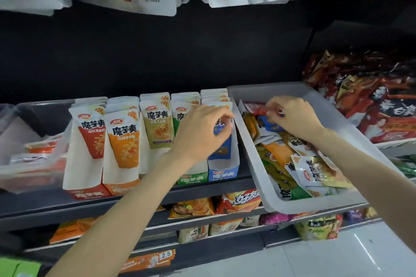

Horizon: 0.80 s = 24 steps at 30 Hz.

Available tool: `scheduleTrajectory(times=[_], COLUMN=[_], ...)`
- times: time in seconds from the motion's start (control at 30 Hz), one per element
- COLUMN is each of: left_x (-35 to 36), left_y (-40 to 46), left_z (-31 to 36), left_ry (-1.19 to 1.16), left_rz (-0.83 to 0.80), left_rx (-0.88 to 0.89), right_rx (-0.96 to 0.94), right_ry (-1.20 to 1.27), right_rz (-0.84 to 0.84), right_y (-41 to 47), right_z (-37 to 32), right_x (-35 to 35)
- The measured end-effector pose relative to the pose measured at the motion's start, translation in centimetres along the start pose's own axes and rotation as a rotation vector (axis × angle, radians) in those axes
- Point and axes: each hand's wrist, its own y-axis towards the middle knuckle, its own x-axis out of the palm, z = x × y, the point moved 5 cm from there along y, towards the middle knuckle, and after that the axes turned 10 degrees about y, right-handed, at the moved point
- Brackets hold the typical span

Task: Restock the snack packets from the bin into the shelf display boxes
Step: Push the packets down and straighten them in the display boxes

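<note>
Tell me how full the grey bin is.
Partly full: the grey bin holds loose packets heaped below its rim.

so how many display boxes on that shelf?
5, in a row left of the bin: red, orange, olive, green, blue. Olive's base is hidden by the left arm.
</note>
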Motion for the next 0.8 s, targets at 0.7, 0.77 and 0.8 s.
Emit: scheduleTrajectory(times=[0.7, 0.77, 0.8], left_x=[4.8, 5.0, 5.3], left_y=[3.3, 4.0, 4.3], left_z=[4.3, 6.2, 7.2], left_ry=[0.254, 0.231, 0.244], left_rz=[-0.404, -0.406, -0.418], left_rx=[0.132, 0.168, 0.202], right_rx=[-0.422, -0.506, -0.538], right_ry=[-0.684, -0.622, -0.583], right_rz=[-0.407, -0.286, -0.216], right_y=[-6.4, -7.2, -7.4], right_z=[3.6, 2.9, 2.5], right_x=[1.4, 0.2, -0.6])
